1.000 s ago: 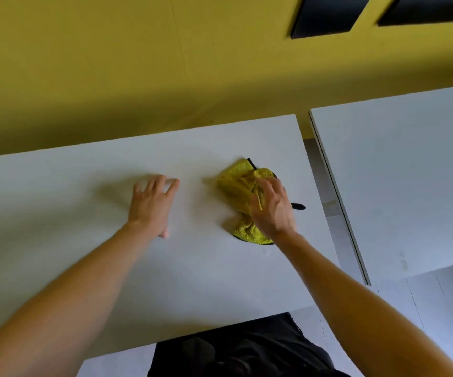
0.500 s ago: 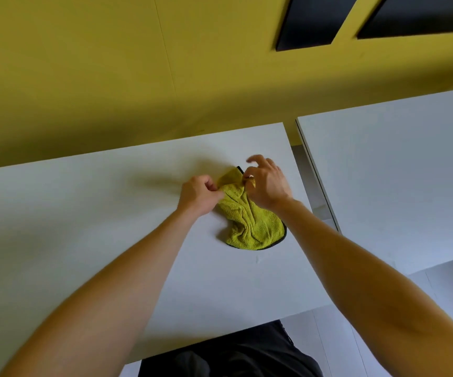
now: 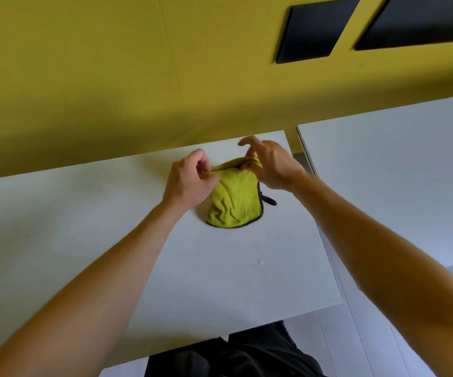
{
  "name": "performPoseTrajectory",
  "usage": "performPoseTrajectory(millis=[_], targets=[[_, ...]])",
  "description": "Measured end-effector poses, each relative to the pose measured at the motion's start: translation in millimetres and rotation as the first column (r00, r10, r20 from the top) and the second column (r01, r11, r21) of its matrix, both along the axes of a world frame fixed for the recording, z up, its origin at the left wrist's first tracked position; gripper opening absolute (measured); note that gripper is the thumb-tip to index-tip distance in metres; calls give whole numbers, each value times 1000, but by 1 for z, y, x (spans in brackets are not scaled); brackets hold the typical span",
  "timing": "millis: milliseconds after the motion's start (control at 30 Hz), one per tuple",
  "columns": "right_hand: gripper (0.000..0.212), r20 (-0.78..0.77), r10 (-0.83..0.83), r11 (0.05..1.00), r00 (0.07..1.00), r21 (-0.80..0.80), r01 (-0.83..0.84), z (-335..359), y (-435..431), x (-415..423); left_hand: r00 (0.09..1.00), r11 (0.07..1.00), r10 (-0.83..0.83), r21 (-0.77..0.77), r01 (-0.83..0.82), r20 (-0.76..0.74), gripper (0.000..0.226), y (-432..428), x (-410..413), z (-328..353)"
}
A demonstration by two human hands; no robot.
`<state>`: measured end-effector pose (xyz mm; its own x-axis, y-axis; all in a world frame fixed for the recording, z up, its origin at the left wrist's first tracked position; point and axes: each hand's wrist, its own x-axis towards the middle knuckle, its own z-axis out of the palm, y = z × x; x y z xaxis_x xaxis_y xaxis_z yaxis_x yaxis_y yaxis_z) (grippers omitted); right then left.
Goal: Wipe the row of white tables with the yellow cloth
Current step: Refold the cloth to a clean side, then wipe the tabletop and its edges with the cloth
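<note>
Wiping has stopped near the far right corner of the table (image 3: 219, 281); left hand (image 3: 190, 180), flat a second ago, and right hand (image 3: 273, 167) both pinch the yellow cloth (image 3: 232, 202) by its raised edge; probably refolding.

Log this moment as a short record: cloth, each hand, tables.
cloth: yellow cloth, top edge lifted, lower edge resting on the table
left: left hand pinches the top edge's left end
right: right hand pinches the right end, other fingers spread
table: near white table, under the cloth
neighbour: second white table, to the right across a gap
behind: yellow wall
</note>
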<state>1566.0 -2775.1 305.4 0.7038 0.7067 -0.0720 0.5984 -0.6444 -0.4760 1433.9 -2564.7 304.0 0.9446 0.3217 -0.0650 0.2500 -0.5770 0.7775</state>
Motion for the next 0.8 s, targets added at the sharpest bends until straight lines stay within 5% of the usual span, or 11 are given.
performPoseTrajectory(millis=[100,267,400,467,567,667,800], targets=[[33,212,50,989,976,126,-78,28,-7,-1,982,992,-78,110,60,171,15,-5,6,37],[27,269,-35,977,962,211,-24,35,-44,-40,935,956,-286,132,263,211,23,-27,-21,54],[27,134,100,994,986,-49,-95,-6,-82,-90,877,898,-438,-43,439,-195,36,-23,-56,10],[30,3,63,988,998,-142,-62,-29,-85,-102,853,910,-370,44,413,-369,37,-13,-70,-23],[35,50,-42,996,998,-72,46,-57,-62,-87,815,868,-211,280,410,-540,96,-5,-73,-55],[60,152,5,995,988,-103,11,-85,-23,-71,685,837,-138,286,466,-715,170,-6,-63,-68],[75,145,78,972,986,-231,-43,-123,9,-96,527,840,-117,199,505,-842,190,-11,-67,-92]])
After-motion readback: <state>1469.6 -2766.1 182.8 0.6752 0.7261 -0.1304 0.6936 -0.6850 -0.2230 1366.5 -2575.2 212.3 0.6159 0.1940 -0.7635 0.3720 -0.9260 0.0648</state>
